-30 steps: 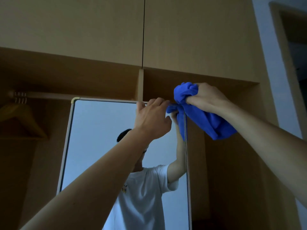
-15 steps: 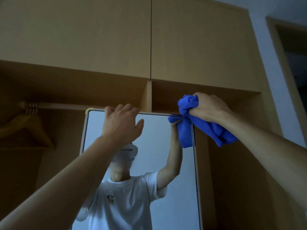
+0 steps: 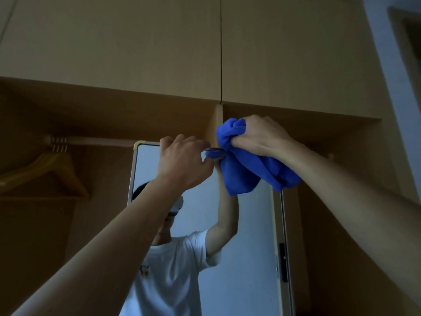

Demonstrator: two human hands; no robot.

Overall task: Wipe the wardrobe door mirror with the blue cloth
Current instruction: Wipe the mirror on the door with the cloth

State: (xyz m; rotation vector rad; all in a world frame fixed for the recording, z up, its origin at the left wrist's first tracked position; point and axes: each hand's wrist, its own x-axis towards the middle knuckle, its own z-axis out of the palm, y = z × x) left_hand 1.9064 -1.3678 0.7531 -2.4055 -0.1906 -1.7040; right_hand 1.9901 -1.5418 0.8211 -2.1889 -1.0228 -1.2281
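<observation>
The tall wardrobe door mirror (image 3: 248,236) with a pale frame stands in the middle, reflecting a person in a white shirt. My right hand (image 3: 262,135) grips the bunched blue cloth (image 3: 248,172) at the mirror's top right corner; the cloth hangs down over the glass and the frame. My left hand (image 3: 182,160) has its fingers curled over the mirror's top edge, just left of the cloth.
Wooden wardrobe cabinets (image 3: 136,46) close off the space above. An open compartment at left holds a rail (image 3: 95,140) with a wooden hanger (image 3: 52,169). A wall and door frame (image 3: 405,65) lie at far right.
My left hand slid right along the mirror's top edge, toward the cloth. My right hand kept hold of the cloth at the top right corner. The view shifted a little.
</observation>
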